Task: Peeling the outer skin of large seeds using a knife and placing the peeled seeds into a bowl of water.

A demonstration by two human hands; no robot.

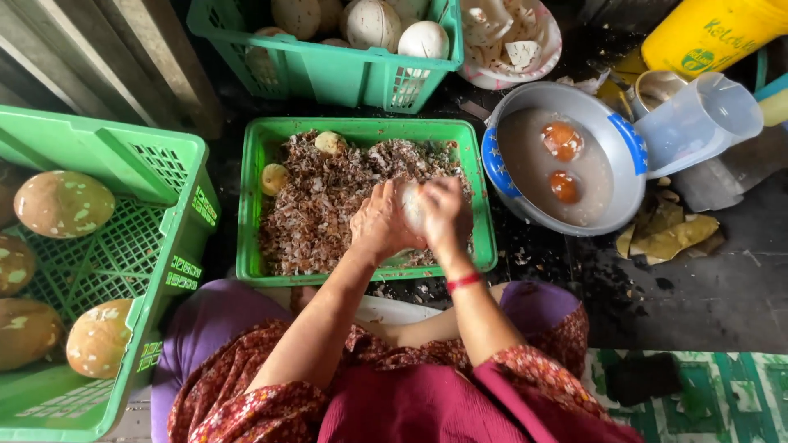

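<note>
My left hand [379, 225] and my right hand [444, 215] are closed together around a pale round peeled coconut [412, 207], held over a shallow green tray [254, 213]. The tray is heaped with brown and white husk shavings [328, 205]; two small pale pieces [275, 177] lie at its far left. A red band circles my right wrist. Whether a blade is in my right hand is hidden by the fingers.
A green crate [164, 164] at left holds brown-skinned coconuts [64, 203]. Another green crate [328, 70] at the back holds white peeled ones. A metal basin [628, 148] of cloudy water holds two orange-brown pieces. A clear plastic jug [698, 119] and a yellow bucket [706, 33] stand right.
</note>
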